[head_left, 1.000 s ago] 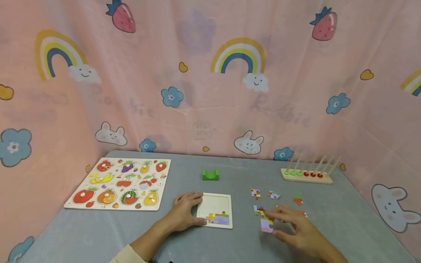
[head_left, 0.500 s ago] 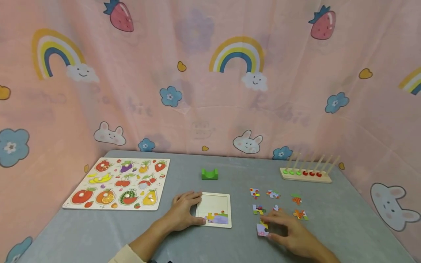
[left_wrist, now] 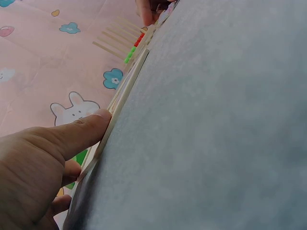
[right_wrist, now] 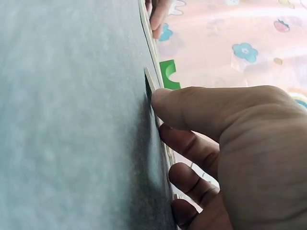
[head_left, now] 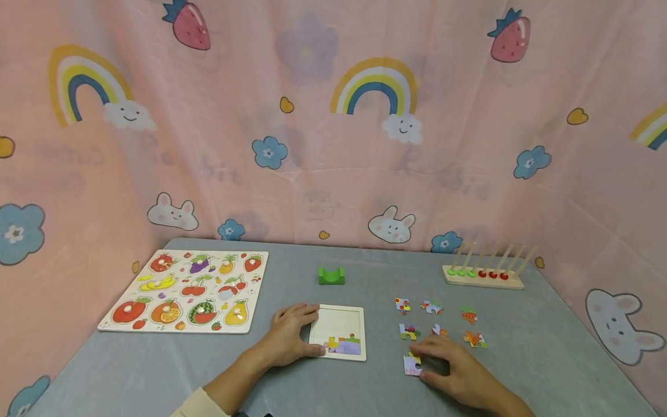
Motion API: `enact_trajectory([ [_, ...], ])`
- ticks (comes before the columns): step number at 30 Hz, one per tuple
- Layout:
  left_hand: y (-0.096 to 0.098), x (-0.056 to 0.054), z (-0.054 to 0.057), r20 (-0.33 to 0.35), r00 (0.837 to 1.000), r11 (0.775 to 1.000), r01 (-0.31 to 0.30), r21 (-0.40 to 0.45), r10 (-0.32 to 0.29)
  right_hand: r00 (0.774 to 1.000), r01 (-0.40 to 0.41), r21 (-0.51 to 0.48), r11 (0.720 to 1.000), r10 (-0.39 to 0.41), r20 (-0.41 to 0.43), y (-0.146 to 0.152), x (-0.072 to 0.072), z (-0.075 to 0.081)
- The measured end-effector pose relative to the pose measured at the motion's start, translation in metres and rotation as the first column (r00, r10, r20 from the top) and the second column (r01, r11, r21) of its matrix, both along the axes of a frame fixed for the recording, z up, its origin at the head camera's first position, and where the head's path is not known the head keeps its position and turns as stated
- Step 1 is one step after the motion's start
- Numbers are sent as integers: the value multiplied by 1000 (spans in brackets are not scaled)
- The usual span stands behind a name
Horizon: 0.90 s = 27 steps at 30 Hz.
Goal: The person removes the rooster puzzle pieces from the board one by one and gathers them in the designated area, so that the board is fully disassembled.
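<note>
A square wooden puzzle board [head_left: 337,324] lies on the table in the head view, with a few joined purple, yellow and green pieces along its near side. My left hand [head_left: 292,336] holds its left side, the thumb on the near corner and the fingers at the far corner. To the right, a lilac jigsaw piece [head_left: 412,365] with some yellow is pinched between the thumb and fingers of my right hand [head_left: 458,370]. In the right wrist view this piece [right_wrist: 149,80] is slightly tilted, its edge just off the table. The fingers hide part of it.
Several loose jigsaw pieces [head_left: 409,332] lie in rows beyond the right hand. A fruit knob puzzle [head_left: 182,292] sits at the left, a green notched block [head_left: 332,276] at the back. At the far right stands a wooden peg rack [head_left: 484,280] with green and red beads.
My right hand has moved left and slightly nearer with the lilac piece, lowering it towards the table. The left hand has stayed on the board.
</note>
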<state>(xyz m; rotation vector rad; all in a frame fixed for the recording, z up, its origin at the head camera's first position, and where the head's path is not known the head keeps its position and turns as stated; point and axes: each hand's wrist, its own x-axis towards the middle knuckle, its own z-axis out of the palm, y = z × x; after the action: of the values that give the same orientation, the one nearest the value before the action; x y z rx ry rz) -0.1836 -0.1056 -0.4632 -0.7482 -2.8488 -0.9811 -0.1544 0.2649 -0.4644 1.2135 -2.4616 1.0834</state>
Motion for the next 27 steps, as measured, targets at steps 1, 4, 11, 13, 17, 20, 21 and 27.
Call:
enact_trajectory([
  [1, 0, 0, 0, 1, 1000, 1000, 0, 1, 0, 1000, 3, 5, 1000, -3, 12, 0, 0, 0],
  [4, -1, 0, 0, 4, 1000, 1000, -1, 0, 1, 997, 26, 27, 999, -27, 68, 0, 0, 4],
  [11, -1, -1, 0, 8, 1000, 1000, 3, 5, -3, 992, 47, 21, 999, -49, 119, 2, 3, 25],
  [13, 0, -1, 0, 6, 1000, 1000, 4, 5, -4, 996, 42, 8, 999, -42, 79, 2, 3, 32],
  [17, 0, 0, -1, 3, 1000, 1000, 3, 5, -3, 999, 51, -2, 999, -51, 15, -2, 6, 47],
  [20, -1, 0, -2, 3, 1000, 1000, 2, 10, -2, 998, 59, -8, 998, -59, 9, -6, 9, 58],
  [21, -1, 0, -2, 4, 1000, 1000, 2, 12, -2, 999, 53, -11, 999, -53, 5, -8, 9, 62],
  [27, 0, 0, -2, 5, 1000, 1000, 4, 5, -4, 998, 25, -29, 999, -27, -61, -17, 13, 79],
])
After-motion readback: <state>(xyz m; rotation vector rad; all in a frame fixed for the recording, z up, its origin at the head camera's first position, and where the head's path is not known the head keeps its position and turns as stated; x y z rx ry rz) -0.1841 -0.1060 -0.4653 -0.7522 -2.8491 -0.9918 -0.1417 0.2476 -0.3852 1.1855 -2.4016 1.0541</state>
